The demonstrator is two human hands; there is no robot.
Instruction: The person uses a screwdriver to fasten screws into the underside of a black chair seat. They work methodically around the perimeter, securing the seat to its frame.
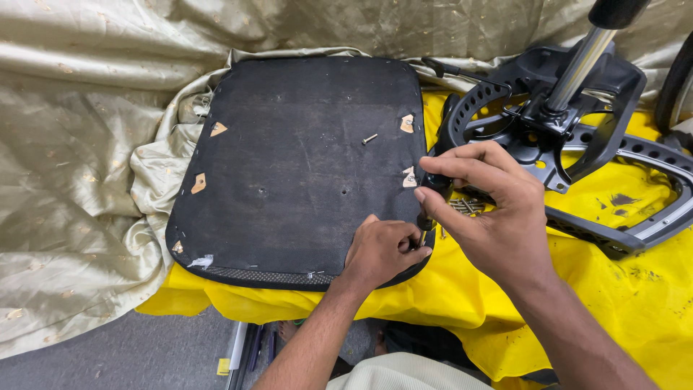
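A black-handled screwdriver (431, 196) stands nearly upright at the near right corner of the upturned black seat pan (303, 166), gripped in the closed right hand (491, 217). The left hand (381, 250) pinches around its tip. A loose screw (369, 138) lies on the pan; more screws (465, 206) lie on the yellow cloth (635, 289) beside the black chair base (570, 137).

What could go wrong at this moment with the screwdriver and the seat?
The screwdriver in the right hand may slip onto the left hand fingers pinching by its tip. The loose screw on the seat may roll off into the cloth.
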